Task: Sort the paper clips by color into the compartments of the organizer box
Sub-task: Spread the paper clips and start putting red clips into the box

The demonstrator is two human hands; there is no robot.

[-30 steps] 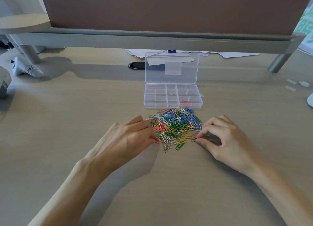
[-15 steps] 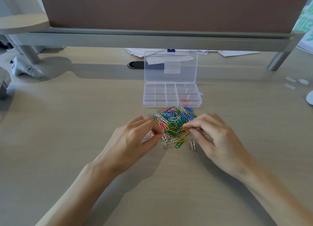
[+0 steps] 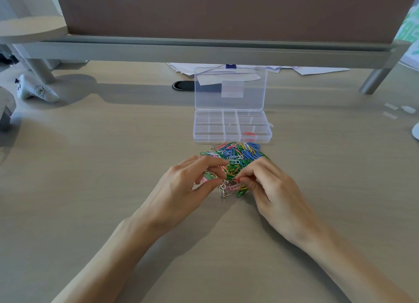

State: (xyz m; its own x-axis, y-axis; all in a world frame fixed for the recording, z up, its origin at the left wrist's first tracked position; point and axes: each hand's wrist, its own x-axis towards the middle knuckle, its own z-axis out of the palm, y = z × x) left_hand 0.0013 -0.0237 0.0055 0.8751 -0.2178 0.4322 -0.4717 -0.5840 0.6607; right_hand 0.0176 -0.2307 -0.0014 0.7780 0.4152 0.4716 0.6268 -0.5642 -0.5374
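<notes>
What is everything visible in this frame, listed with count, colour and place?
organizer box: one, clear, lid open, desk centre.
boxed clips: one or two, red, near-right compartment.
clip pile: many, mixed colours, before the box.
papers: several, white, behind the box.
grommet: one, black, left of the lid.
desk: one, beige.
left hand: one, fingers in the pile's left side.
right hand: one, fingers pinching a red clip.

Mixed-colour paper clips (image 3: 235,159) heaped before open organizer box (image 3: 232,127) — one red clip (image 3: 249,134) inside.
</notes>
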